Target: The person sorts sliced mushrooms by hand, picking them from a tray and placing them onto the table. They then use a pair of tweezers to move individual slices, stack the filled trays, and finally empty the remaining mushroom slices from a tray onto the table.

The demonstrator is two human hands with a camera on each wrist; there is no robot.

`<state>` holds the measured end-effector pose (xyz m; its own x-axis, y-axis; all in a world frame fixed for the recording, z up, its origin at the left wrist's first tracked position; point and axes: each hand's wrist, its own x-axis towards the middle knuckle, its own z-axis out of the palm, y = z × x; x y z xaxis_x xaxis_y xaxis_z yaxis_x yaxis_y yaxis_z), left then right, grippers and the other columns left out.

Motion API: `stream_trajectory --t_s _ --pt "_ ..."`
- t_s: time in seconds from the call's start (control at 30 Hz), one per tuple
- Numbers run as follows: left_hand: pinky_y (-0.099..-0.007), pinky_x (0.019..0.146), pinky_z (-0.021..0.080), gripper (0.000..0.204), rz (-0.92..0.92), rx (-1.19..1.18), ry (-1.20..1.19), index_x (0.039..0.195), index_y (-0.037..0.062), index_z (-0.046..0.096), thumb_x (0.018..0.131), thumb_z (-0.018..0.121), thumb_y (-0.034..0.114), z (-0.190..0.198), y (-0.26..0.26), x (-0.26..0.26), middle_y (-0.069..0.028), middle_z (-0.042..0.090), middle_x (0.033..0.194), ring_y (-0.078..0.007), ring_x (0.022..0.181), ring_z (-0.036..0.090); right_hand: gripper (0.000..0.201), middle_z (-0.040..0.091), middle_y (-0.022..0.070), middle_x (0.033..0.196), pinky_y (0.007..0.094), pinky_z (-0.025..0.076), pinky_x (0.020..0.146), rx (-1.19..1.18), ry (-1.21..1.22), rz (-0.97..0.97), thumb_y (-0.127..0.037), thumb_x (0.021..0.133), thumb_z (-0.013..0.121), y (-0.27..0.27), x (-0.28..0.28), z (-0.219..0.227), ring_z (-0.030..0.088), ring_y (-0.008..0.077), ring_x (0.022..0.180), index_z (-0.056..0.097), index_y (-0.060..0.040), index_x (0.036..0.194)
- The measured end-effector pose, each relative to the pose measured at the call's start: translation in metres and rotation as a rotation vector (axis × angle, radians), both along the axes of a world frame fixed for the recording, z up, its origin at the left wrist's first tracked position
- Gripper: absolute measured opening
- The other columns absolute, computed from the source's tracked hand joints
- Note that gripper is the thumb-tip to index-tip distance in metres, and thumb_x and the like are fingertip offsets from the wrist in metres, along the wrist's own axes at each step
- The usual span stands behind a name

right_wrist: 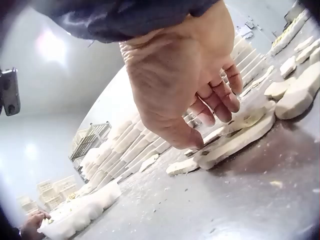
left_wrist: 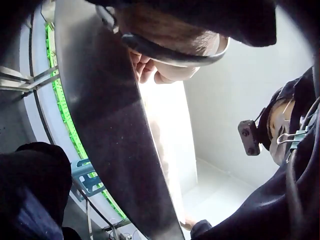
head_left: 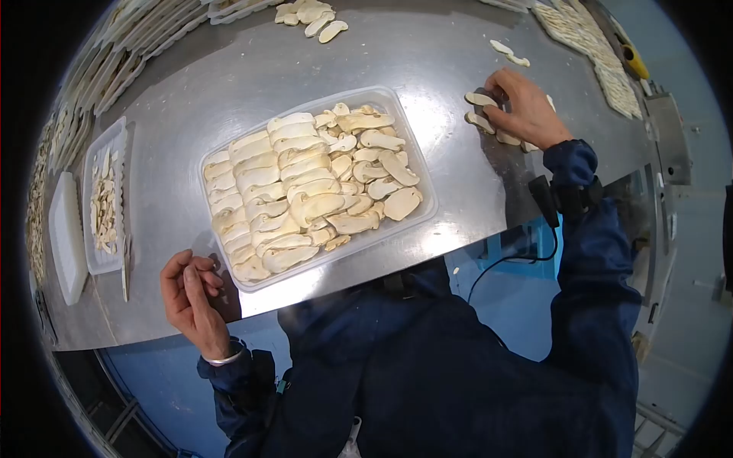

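A clear plastic tray point(head_left: 425, 172) holds overlapping rows of pale sliced mushrooms point(head_left: 263, 175), with a looser heap of slices at its right end. My right hand point(head_left: 527, 109) reaches over a few loose mushroom slices point(right_wrist: 240, 142) on the metal table. In the right wrist view its thumb tip comes right down at the slices, and the fingers are bent with a gap to the thumb. By the tray's near left corner, my left hand point(head_left: 194, 301) hangs with loosely curled fingers and nothing in them. A metal bangle point(left_wrist: 175, 57) circles that wrist.
Stacked trays of slices point(head_left: 114, 65) fill the far left. Nearer stand a white tray of small pieces point(head_left: 120, 191) and a white lid-like tray point(head_left: 69, 237). More slices point(head_left: 309, 14) lie at the back, and a covered board point(head_left: 584, 38) at the right. The table edge point(head_left: 366, 266) runs before my body.
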<state>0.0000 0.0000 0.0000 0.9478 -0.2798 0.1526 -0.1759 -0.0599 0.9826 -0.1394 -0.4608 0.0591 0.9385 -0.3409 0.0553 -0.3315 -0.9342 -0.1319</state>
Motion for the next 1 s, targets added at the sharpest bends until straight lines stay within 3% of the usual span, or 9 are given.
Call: stream_trajectory --t_s 0.27,0.37,0.5,0.67,1.0 --pt "-0.0176 0.058 0.037 0.022 -0.011 -0.003 -0.050 0.113 -0.0039 0.051 0.097 0.045 0.010 0.001 0.005 0.005 -0.0086 0.059 0.086 -0.0055 0.064 0.046 0.019 0.055 0.0146 0.077 0.0416 0.043 0.067 -0.113 -0.042 0.009 -0.019 0.076 0.057 0.010 0.003 -0.011 0.054 0.0333 0.073 0.053 -0.0003 0.080" --pt "-0.0174 0.060 0.037 0.022 0.005 -0.017 -0.015 0.114 -0.0047 0.051 0.097 0.044 0.008 0.002 0.004 0.003 -0.0090 0.058 0.087 -0.0059 0.065 0.046 0.017 0.056 0.0141 0.078 0.0427 0.042 0.066 -0.241 -0.168 0.077 -0.018 0.076 0.058 0.018 0.002 -0.010 0.054 0.0342 0.074 0.053 -0.0012 0.080" --pt "-0.0179 0.060 0.037 0.022 -0.012 0.003 -0.038 0.114 -0.0045 0.051 0.097 0.044 0.008 0.008 0.002 0.003 -0.0104 0.059 0.087 -0.0059 0.065 0.047 0.018 0.054 0.0109 0.078 0.0395 0.040 0.065 -0.153 -0.361 0.208 -0.010 0.069 0.063 0.097 0.010 0.016 0.053 0.0295 0.072 0.051 -0.0039 0.080" --pt "-0.0182 0.060 0.039 0.021 -0.001 0.018 -0.051 0.113 -0.0042 0.052 0.097 0.044 0.006 0.009 0.001 0.003 -0.0100 0.061 0.087 -0.0063 0.066 0.050 0.021 0.050 0.0113 0.076 0.0377 0.040 0.067 0.013 -0.364 0.375 -0.008 0.065 0.063 0.189 0.019 0.012 0.053 0.0279 0.074 0.049 -0.0028 0.080" --pt "-0.0186 0.060 0.040 0.022 -0.018 0.002 -0.065 0.113 -0.0041 0.053 0.097 0.044 0.008 0.006 0.005 0.003 -0.0107 0.061 0.086 -0.0066 0.066 0.051 0.020 0.049 0.0114 0.076 0.0370 0.040 0.069 0.054 -0.398 0.444 -0.007 0.066 0.063 0.216 0.035 -0.008 0.052 0.0260 0.074 0.050 -0.0021 0.079"
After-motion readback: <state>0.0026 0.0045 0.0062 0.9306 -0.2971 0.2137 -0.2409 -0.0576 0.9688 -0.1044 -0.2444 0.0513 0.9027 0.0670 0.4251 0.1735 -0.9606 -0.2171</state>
